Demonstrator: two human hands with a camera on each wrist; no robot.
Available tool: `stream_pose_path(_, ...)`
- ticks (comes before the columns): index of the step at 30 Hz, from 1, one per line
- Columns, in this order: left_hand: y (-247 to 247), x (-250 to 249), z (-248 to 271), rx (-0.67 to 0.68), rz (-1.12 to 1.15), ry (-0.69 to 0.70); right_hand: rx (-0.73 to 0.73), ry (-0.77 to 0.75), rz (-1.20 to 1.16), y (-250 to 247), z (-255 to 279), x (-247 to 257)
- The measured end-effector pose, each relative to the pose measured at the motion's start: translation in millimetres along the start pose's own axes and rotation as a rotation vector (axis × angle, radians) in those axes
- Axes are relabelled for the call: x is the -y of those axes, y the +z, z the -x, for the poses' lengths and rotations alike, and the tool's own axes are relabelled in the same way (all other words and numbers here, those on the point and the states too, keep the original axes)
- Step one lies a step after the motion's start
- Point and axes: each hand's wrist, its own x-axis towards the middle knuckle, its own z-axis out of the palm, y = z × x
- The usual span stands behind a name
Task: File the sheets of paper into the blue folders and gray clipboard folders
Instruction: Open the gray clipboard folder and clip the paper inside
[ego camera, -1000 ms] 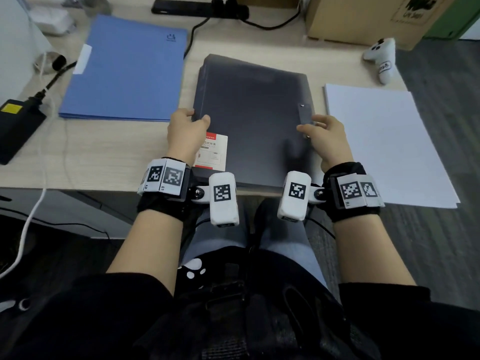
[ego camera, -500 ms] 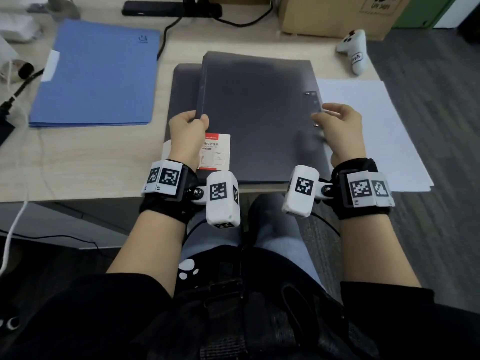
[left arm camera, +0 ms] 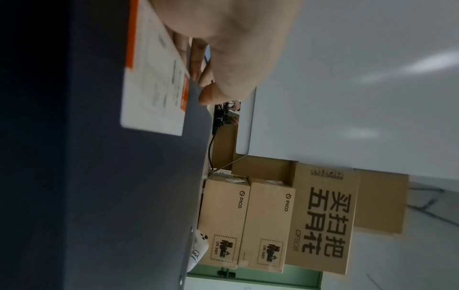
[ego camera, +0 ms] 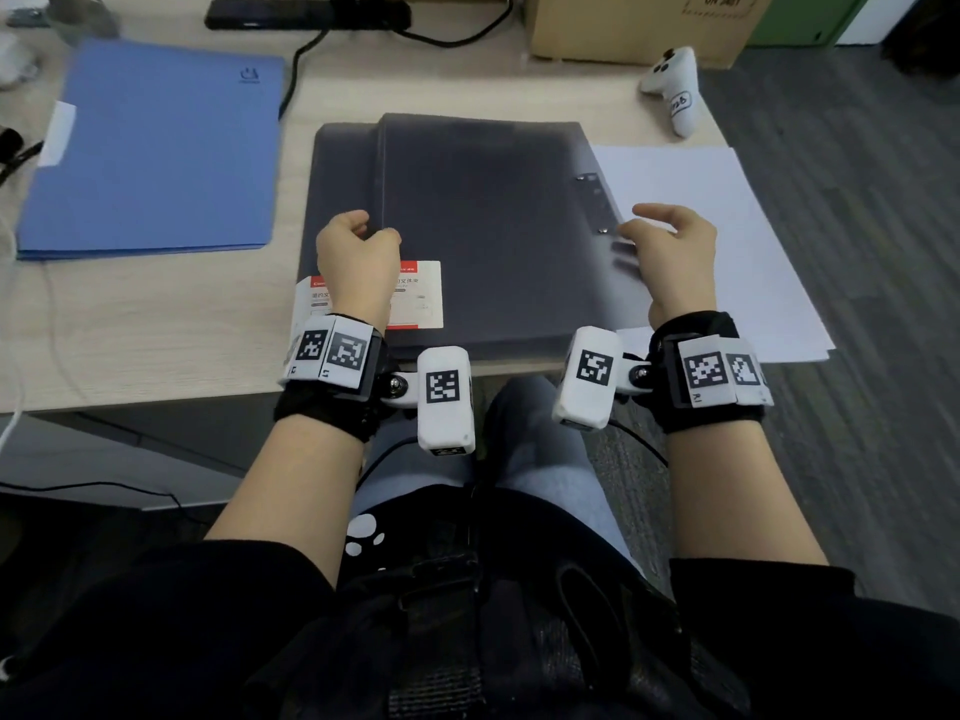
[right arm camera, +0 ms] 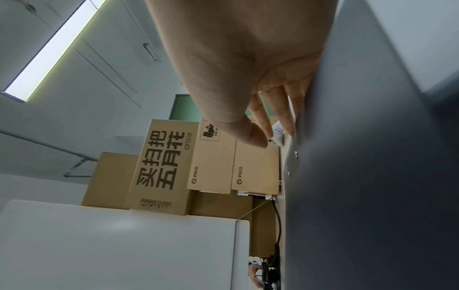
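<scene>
Two gray clipboard folders, stacked, with the top one shifted.
The top gray folder [ego camera: 483, 226] has slid toward three o'clock, baring the lower folder [ego camera: 345, 200] and overlapping the white paper stack [ego camera: 727, 241]. The left hand [ego camera: 358, 257] pinches its thin matte edge; the right hand [ego camera: 670, 252] rests relaxed by the metal clip. Likely separating them for filing. The smooth blue folder [ego camera: 150, 153] lies at ten o'clock on the desk [ego camera: 130, 324].

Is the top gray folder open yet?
No, the top gray folder lies closed, with both hands at its side edges.
</scene>
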Motion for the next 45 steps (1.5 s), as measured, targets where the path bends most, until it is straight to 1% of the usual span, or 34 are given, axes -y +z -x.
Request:
stream_pose_path(2,-2.9,-2.1,3.0,0.028,0.026,-0.014,0.017,-0.029,-0.058,0.4,4.3,7.9)
stream_pose_path(5,-7.8,-4.3,6.0,0.078,0.028,-0.023,0.089,-0.047,-0.183,-1.2,11.8,22.0)
stream_pose_path(7,-11.7,-4.4,4.4,0.135,0.03,-0.024,0.134,-0.052,-0.279,-3.7,17.2,32.0)
stream_pose_path(11,-23.6,-4.8,-0.6,0.25,0.068,-0.085,0.195,-0.042,-0.455,-0.9,26.8,46.8)
stream_pose_path(14,-32.8,-5.2,-3.8,0.315,0.064,-0.086,0.221,-0.092,-0.543,13.3,39.5,55.7)
stream_pose_path(17,-41.6,-6.9,-5.8,0.379,0.058,-0.086,0.235,-0.145,-0.562,33.0,51.8,64.7)
stream_pose_path(20,-58.1,-12.5,-7.9,0.449,0.072,-0.121,0.344,-0.153,-0.607,57.5,62.0,73.1)
stream_pose_path(24,-81.5,-18.5,-8.3,0.579,0.08,-0.144,0.534,-0.179,-0.526,90.2,76.7,81.2)
stream_pose_path(27,-98.1,-16.9,-6.6,0.675,0.078,-0.132,0.662,-0.207,-0.411,114.7,87.2,82.2)
stream_pose_path(29,-109.5,-13.8,-7.3,0.723,0.093,-0.141,0.715,-0.223,-0.327,132.4,95.9,81.3)
stream_pose_path(32,-125.9,-11.8,-9.7,0.751,0.152,-0.17,0.79,-0.248,-0.176,156.6,106.6,77.3)
stream_pose_path(34,-137.1,-13.8,-10.4,0.746,0.23,-0.15,0.812,-0.274,-0.078,169.2,111.7,74.1)
stream_pose_path(38,-170.2,-18.4,-13.2,0.638,0.428,-0.06,0.881,-0.336,0.061,197.8,122.1,65.1)
stream_pose_path(41,-196.4,-14.2,-21.0,0.584,0.543,0.002,0.932,-0.367,0.207,217.5,127.4,52.2)
stream_pose_path(45,-218.8,-1.5,-34.3,0.439,0.743,-0.019,0.947,-0.438,0.493,240.0,131.1,38.0)
